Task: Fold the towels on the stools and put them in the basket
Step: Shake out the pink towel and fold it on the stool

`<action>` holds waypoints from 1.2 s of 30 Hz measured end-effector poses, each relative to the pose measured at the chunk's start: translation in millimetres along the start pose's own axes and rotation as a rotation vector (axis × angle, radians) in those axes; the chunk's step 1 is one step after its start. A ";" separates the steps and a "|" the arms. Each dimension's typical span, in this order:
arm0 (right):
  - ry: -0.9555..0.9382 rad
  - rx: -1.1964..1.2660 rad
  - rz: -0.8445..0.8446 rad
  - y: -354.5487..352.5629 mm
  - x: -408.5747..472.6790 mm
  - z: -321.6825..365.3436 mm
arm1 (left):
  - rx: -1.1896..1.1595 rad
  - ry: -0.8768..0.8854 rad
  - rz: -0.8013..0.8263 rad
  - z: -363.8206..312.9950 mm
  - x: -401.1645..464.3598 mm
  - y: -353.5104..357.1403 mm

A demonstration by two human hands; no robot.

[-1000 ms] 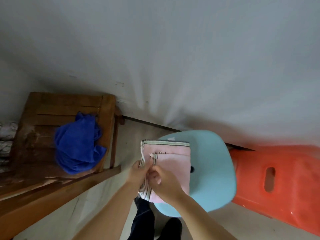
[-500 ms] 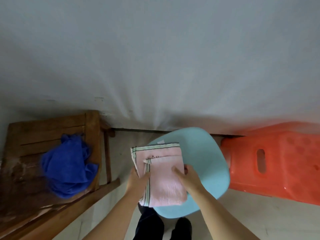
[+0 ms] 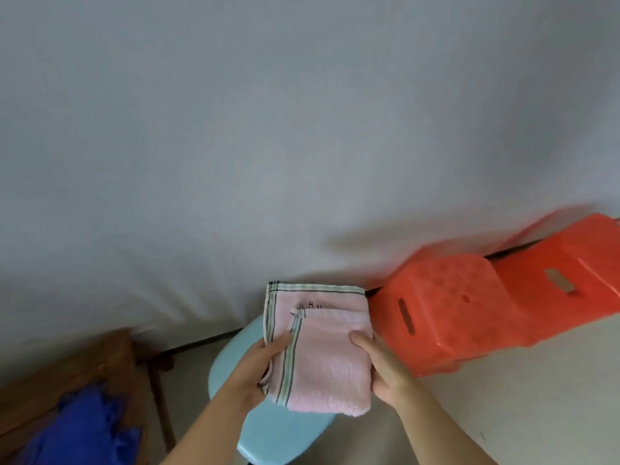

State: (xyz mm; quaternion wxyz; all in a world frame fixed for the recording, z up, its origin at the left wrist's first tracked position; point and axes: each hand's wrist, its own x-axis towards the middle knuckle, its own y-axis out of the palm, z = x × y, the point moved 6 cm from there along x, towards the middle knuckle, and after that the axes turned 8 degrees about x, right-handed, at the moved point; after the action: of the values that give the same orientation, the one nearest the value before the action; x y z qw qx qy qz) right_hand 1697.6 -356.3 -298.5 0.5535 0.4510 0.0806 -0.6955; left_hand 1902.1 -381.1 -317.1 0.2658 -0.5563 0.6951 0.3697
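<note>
Folded pink terry towel, striped border, rectangular: gripped at its left edge by left hand, at its right edge by right hand, above round light-blue stool. Crumpled blue towel: on wooden stool.

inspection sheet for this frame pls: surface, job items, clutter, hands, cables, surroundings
Surface: light blue stool under the towel; whether the towel touches it is unclear.
Job's things: pink towel, folded; blue towel, crumpled on the wooden chair; basket not in view.
Clutter: nothing seen.
Hands: left hand grips the towel's left edge; right hand grips its right edge.
Cables: nothing seen.
Surroundings: two orange stools, pale wall, light floor.
</note>
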 end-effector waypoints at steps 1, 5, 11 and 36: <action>-0.024 0.021 0.000 -11.0 -10.5 16.0 | 0.030 0.022 0.037 -12.0 -0.7 21.0; -0.141 0.099 -0.067 -84.5 -59.3 84.8 | 0.148 0.093 0.157 -46.4 -5.6 133.8; -0.293 0.201 -0.145 -231.9 -142.3 168.9 | 0.252 0.166 0.260 -40.2 -17.9 327.2; -0.769 0.745 -0.860 -764.6 -417.1 293.0 | 1.033 0.151 0.970 102.5 -38.4 1021.4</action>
State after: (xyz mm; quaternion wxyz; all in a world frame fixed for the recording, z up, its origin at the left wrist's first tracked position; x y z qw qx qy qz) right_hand 887.5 41.5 -125.6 0.0255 0.2603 -0.1943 -0.9454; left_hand 916.4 -166.0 -124.2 0.2519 -0.0112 0.9672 0.0299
